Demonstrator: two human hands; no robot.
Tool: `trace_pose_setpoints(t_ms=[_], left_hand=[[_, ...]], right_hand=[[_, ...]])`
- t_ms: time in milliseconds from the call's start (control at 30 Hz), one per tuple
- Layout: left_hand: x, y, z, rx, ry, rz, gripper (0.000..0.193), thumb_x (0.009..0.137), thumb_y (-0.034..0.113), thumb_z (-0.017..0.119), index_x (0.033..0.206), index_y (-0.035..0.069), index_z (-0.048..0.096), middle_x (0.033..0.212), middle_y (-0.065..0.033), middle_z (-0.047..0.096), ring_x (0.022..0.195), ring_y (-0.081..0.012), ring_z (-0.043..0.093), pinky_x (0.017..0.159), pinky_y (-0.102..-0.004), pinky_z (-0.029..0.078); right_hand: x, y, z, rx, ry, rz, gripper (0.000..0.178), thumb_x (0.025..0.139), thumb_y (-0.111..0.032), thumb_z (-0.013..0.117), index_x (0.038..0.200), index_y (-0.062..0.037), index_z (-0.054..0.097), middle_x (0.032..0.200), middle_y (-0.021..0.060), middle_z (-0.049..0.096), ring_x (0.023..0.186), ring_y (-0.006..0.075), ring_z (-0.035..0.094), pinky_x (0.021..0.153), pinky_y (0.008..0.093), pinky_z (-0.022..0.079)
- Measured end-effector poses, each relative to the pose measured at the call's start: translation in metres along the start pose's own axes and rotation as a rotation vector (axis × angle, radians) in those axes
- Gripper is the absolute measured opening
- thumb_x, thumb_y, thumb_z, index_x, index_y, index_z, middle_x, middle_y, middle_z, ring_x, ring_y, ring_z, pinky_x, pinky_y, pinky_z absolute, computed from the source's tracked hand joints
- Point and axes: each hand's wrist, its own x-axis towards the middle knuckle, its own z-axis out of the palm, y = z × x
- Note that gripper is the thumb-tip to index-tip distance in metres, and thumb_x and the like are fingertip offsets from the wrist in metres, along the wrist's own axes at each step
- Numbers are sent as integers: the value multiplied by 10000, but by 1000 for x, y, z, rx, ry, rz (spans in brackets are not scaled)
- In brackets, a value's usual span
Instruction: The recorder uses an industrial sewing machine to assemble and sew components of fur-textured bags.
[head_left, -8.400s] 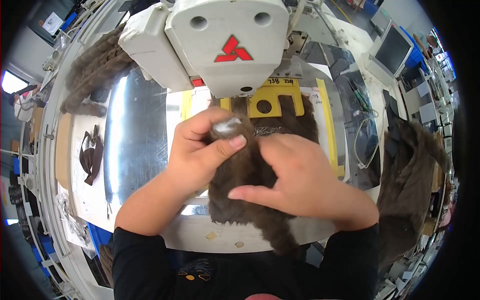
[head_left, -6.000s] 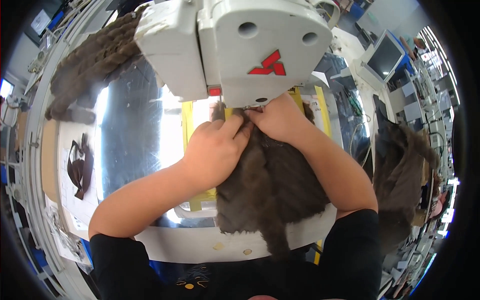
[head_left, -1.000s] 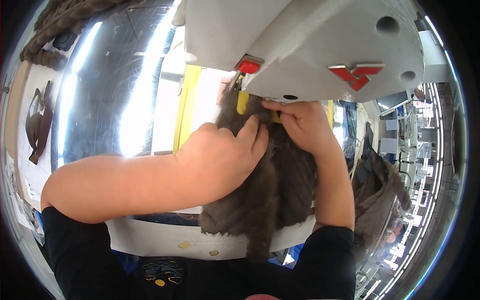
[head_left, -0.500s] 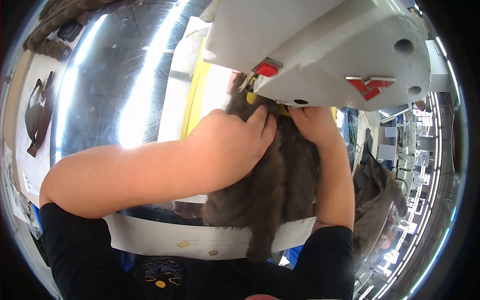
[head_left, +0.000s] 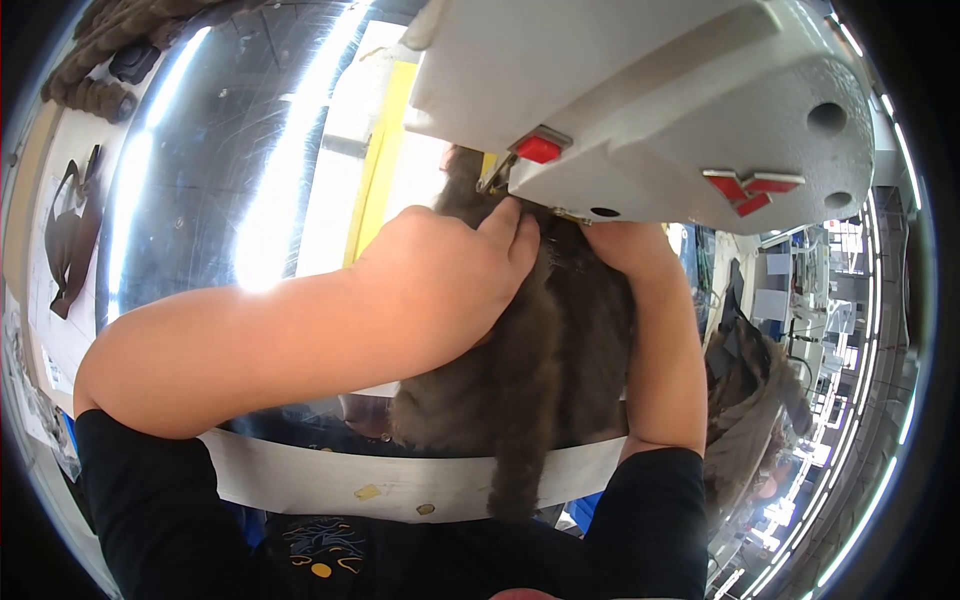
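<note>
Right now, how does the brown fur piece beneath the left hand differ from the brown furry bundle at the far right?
The brown fur piece lies fairly flat, while the brown furry bundle is crumpled in folds. The left hand touches the fur piece, not the bundle. The fur piece reaches under the white machine head, whereas the bundle sits apart, off to the right. Both are brown.

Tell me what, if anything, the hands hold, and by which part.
The left hand touches brown fur near its far end; whether it grips cannot be told. The right hand is too hidden.
</note>
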Motion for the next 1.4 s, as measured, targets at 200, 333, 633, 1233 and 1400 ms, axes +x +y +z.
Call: trace_pose_setpoints(t_ms=[200,333,633,1233,1400], left_hand=[[-6,-8,-4,-66,5,15,928,755,324,840,1502,-19,411,1482,-205,508,720,-285,708,666,-375,580],[-5,-10,-5,-77,25,56,931,734,321,850,1486,-16,419,1467,-208,518,738,-289,712,666,-376,582],[-1,-10,-12,-40,-31,45,838,757,346,842,1406,-31,472,1445,-201,546,813,-303,735,677,-397,584],[7,-9,-19,74,26,3,966,586,277,907,1416,-10,506,1335,-150,619,1115,-335,616,979,-420,473],[10,-9,-18,48,20,-14,946,582,240,895,1413,-2,513,1328,-163,626,1135,-341,634,975,-431,486]], right_hand=[[15,-24,-5,-95,-141,127,252,894,-95,662,1136,-38,703,1131,172,718,1071,360,665,905,443,525],[12,-10,-1,-6,-46,21,232,886,-153,658,1092,-65,720,1042,179,733,984,403,675,815,459,540],[-9,-24,-25,280,-77,-9,294,840,-95,592,1086,-58,750,1002,139,744,936,365,688,828,433,548],[-30,-37,7,198,63,-232,346,851,-65,603,1164,-76,748,1236,55,724,1104,272,681,920,403,555],[-31,-35,7,186,79,-232,322,837,-63,615,1129,-70,752,1194,56,734,1100,286,680,917,415,557]])
